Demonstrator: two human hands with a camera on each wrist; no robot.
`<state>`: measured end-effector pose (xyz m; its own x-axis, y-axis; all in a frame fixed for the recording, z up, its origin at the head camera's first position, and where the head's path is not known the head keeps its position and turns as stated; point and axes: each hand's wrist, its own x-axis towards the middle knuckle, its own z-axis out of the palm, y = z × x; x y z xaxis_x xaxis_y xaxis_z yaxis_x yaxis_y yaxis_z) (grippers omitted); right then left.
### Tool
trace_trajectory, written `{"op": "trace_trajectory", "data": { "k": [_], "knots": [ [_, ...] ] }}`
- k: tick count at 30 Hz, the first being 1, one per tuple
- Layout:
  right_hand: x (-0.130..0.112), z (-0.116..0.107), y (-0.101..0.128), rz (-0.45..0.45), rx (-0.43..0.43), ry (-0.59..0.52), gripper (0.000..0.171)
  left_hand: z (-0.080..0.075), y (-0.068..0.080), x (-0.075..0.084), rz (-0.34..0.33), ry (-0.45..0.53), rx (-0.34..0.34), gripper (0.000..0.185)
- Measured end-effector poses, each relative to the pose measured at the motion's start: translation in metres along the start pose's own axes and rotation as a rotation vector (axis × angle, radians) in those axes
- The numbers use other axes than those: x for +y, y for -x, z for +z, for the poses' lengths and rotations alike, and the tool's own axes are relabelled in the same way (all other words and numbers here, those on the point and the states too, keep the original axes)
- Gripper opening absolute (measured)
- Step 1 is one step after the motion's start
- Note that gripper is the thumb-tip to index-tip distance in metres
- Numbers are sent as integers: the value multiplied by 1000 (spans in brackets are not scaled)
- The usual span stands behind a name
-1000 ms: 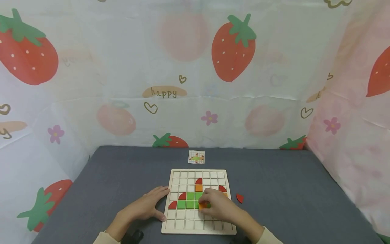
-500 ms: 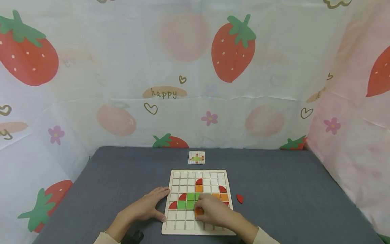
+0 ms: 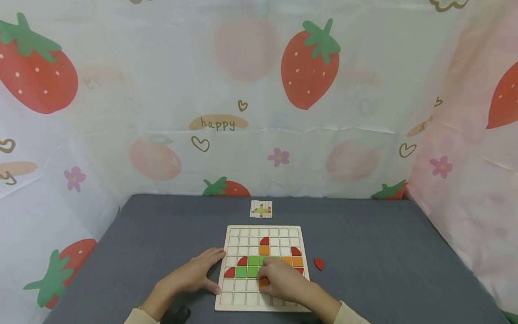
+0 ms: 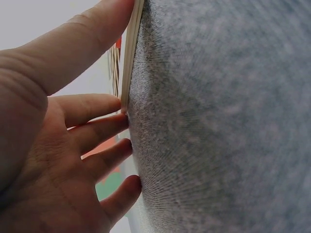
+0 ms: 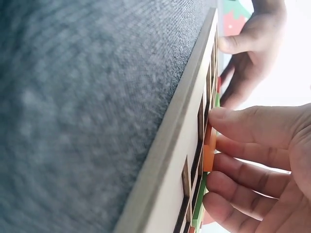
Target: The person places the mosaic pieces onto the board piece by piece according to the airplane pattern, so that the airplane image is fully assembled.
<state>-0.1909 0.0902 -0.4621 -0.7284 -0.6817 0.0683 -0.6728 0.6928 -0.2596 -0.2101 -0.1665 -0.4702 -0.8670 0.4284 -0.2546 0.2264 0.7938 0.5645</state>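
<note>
A pale wooden grid board [image 3: 236, 299] lies on the table, with green square tiles [image 3: 247, 272], red quarter-round tiles [image 3: 229, 272] and orange square tiles [image 3: 297, 261] set in its cells. My right hand [image 3: 285, 279] pinches an orange square tile [image 3: 263, 281] low over a cell just below the green rows. In the right wrist view the thumb and fingers close around this orange tile [image 5: 209, 156], whose far part they hide. My left hand [image 3: 193, 272] has its fingers spread, thumb and fingertips touching the board's left edge [image 4: 131, 53].
One loose red quarter-round tile [image 3: 319, 263] lies on the grey tablecloth right of the board. Behind the board is a small pattern card [image 3: 261, 209]. A strawberry-printed curtain [image 3: 259, 90] closes off the back and sides.
My right hand has shifted slightly left and towards me with the orange tile, uncovering orange tiles at the board's right. In the last half second it has barely moved. The left hand stays put.
</note>
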Motion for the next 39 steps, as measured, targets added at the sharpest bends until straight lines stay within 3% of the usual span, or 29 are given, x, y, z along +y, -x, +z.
{"op": "trace_trajectory", "data": {
  "k": [24, 33, 39],
  "knots": [
    [-2, -2, 0, 22, -46, -26, 10, -1, 0, 0, 2, 3, -6, 95],
    [11, -7, 5, 70, -85, -205, 15, -1, 1, -1, 26, 17, -22, 92],
    [28, -19, 17, 114, -31, -275, 18, -2, 2, -1, 43, 21, -21, 93]
  ]
}}
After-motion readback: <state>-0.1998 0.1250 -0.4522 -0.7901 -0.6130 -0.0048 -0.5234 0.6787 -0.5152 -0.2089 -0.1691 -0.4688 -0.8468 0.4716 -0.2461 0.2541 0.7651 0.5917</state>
